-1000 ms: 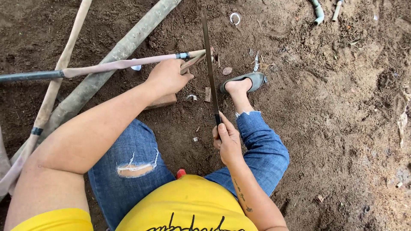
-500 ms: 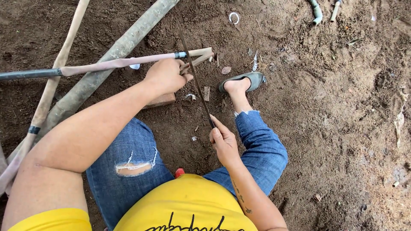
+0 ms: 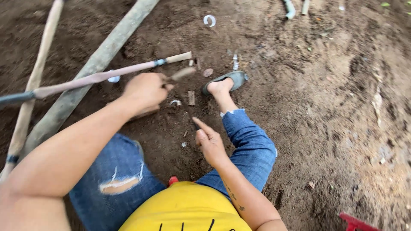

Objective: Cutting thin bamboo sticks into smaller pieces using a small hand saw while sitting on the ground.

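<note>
Over bare dirt ground (image 3: 334,107): left hand (image 3: 145,92) fisted on a blurred stick (image 3: 182,73), right hand (image 3: 209,141) pinching a thin dark blade (image 3: 193,124). Could nick the sandalled foot (image 3: 222,84) nearby.

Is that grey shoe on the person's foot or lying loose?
On. The grey shoe sits on the foot at the end of the outstretched leg, heel lifted out, toes inside, on the dirt.

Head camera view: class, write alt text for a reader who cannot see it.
A crouching person's left hand grips a blurred stick over bare soil, while the right hand holds a thin dark tool. Long poles cross the ground at left.
</note>
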